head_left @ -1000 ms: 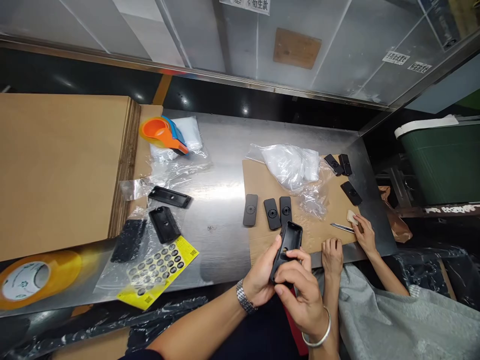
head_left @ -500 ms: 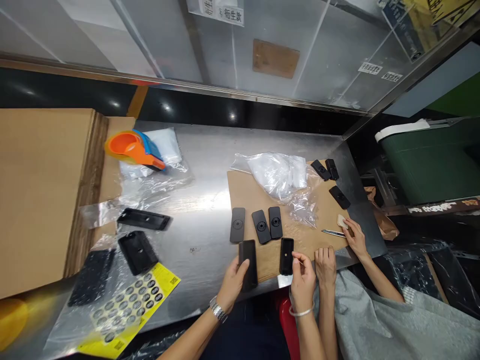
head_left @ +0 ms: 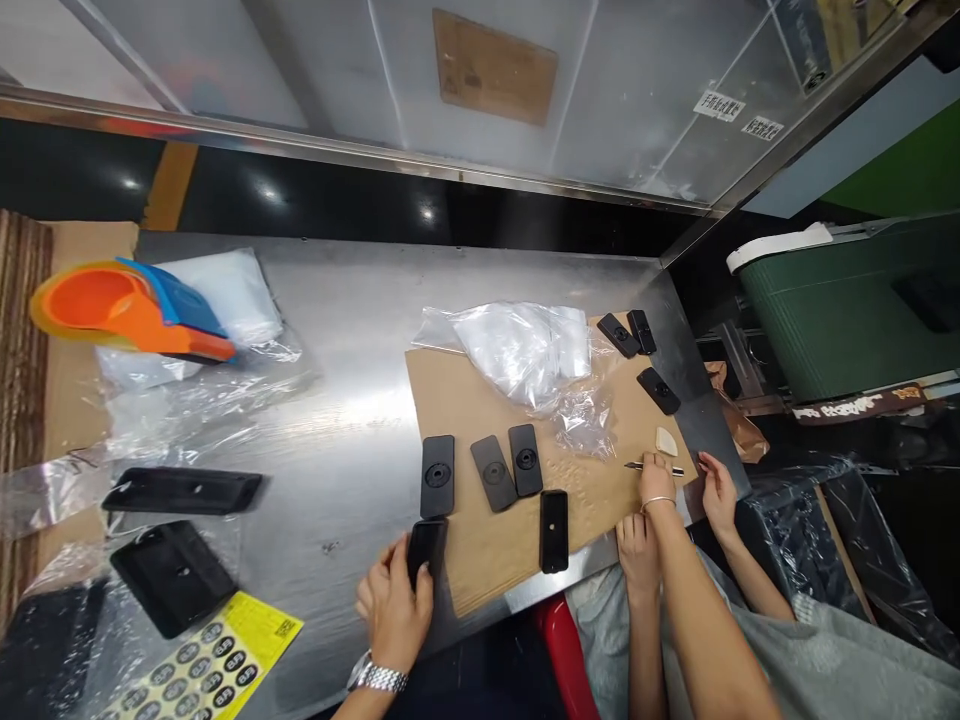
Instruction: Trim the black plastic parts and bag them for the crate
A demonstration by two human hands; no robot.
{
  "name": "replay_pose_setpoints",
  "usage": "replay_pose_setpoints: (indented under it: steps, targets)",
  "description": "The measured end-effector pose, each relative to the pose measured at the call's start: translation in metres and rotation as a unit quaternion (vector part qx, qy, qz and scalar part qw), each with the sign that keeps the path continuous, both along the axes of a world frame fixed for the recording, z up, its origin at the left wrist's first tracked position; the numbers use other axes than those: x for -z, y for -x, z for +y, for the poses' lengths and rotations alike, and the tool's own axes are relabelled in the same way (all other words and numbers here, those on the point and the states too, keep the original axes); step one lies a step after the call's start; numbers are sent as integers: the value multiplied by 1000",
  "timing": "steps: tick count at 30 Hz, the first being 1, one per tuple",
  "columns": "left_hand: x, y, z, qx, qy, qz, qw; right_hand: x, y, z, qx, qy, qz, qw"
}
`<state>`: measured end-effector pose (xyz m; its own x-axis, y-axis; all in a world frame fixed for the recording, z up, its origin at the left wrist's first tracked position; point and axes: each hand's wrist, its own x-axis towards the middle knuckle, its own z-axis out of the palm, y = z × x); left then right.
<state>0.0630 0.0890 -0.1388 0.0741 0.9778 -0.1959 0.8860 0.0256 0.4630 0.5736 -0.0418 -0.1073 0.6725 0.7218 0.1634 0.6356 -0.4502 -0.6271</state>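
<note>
My left hand (head_left: 396,603), with a steel watch on its wrist, holds a black case (head_left: 426,550) at the cardboard's left edge. Farther right, my right hand (head_left: 657,482), wearing a bangle, has its fingers closed on a thin cutter (head_left: 634,465) lying on the cardboard sheet (head_left: 480,585). A pale block (head_left: 665,441) rests just beyond it. An open black case (head_left: 554,530) lies between my hands. Behind it are black cases with round marks, among them one at the left (head_left: 437,476), one in the middle (head_left: 493,473) and one beside it (head_left: 526,459).
Another person's hands (head_left: 637,550) rest at the right table edge. A clear plastic bag (head_left: 517,350) sits on the cardboard. At left are orange and blue tape dispensers (head_left: 112,305), black trays (head_left: 176,575) and a yellow sticker sheet (head_left: 262,640). A green bin (head_left: 825,320) stands right.
My right hand has moved from the open black case to the cutter. The other person's fingers have left the pale block. The view has shifted right, and the case in my left hand is turned.
</note>
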Motion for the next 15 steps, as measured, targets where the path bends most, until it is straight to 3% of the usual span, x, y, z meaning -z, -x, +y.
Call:
replay_pose_setpoints:
  steps: [3,6,9,11,15]
  targets:
    - [-8,-23,-4,72,-12,-69,995,1,-2,-20,5,5,-20,1000]
    - [-14,-70,-13,190,67,-191,961,1,-2,-23,9,13,-36,999]
    - [-18,-125,-22,175,129,-179,959,-1,2,-18,10,16,-42,999]
    - [-20,-152,-26,125,171,-189,959,-3,7,-15,7,12,-42,999]
    - [-23,-176,-34,62,201,-220,953,-14,15,-11,-13,-12,-26,1000]
